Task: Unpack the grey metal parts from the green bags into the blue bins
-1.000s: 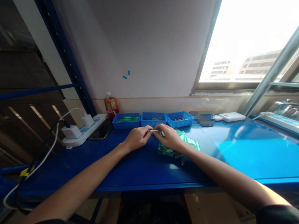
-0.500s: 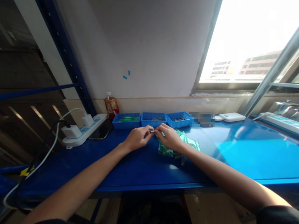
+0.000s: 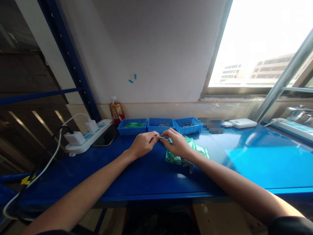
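Observation:
My left hand (image 3: pixel 144 144) is closed in a pinch on a small silvery metal piece (image 3: pixel 161 137), holding it just above the blue table. Fingers and thumb of my right hand (image 3: pixel 176 142) curve round the other end of the same piece, their tips at it. The piece is too small for its exact kind to show. Partly under the right hand and forearm lie green plastic packets (image 3: pixel 174 157). A few dark metal pieces (image 3: pixel 191 168) rest by these packets.
Three blue bins stand along the wall: one with green packets (image 3: pixel 133 125), two with small metal parts (image 3: pixel 165 125) (image 3: pixel 187 125). A power strip (image 3: pixel 80 147), a phone (image 3: pixel 106 136) and a bottle (image 3: pixel 116 111) are on the left. A white device (image 3: pixel 243 123) lies right.
The small metal piece has turned slightly between my hands. My right fingers have spread a little from the thumb. Both forearms stay nearly where they were.

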A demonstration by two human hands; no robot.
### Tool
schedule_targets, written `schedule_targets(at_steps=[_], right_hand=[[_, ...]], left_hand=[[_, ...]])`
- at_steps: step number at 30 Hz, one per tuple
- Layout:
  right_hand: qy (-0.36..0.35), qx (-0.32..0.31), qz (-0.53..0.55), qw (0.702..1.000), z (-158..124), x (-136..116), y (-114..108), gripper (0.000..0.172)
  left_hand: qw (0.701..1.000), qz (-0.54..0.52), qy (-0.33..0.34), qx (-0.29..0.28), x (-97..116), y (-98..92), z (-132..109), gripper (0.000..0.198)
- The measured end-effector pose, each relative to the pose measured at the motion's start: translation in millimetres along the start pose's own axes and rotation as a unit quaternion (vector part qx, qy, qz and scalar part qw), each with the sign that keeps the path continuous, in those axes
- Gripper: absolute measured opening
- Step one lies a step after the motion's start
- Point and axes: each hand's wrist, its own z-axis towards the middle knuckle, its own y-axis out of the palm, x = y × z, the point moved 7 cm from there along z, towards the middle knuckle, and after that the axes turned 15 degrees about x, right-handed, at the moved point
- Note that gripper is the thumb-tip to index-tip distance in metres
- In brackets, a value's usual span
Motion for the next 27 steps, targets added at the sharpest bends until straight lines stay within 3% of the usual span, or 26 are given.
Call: schedule_targets(at_steps=[7, 11, 15, 18, 23, 27], right_hand=[[0.000, 0.005, -0.038, 0.999, 1.2, 2.0, -0.5, 0.010], [0.004, 0.047, -0.107, 0.993, 10.3, 20.0, -8.8, 0.011], [0.028, 0.077, -0.165, 0.983, 17.4, 50.1, -16.6, 0.013], [0.041, 0.085, -0.174, 0.980, 18.5, 65.4, -19.0, 0.013], [0.041, 0.111, -0.147, 0.982, 21.4, 67.6, -22.2, 0.014], [0.046, 0.122, -0.172, 0.976, 24.1, 67.4, -19.3, 0.019]], left_hand=[[1.000, 0.007, -0.010, -0.007, -2.3, 3.1, -0.2, 0.030], [0.999, 0.041, -0.019, -0.003, -13.4, 10.9, -0.6, 0.039], [0.992, 0.091, -0.037, -0.083, -27.6, 27.0, -7.5, 0.056], [0.984, 0.100, -0.050, -0.140, -33.0, 33.7, -13.6, 0.051], [0.992, 0.042, -0.024, -0.119, -29.2, 33.7, -11.7, 0.040], [0.995, 0.000, -0.009, -0.098, -24.1, 37.7, -8.0, 0.043]])
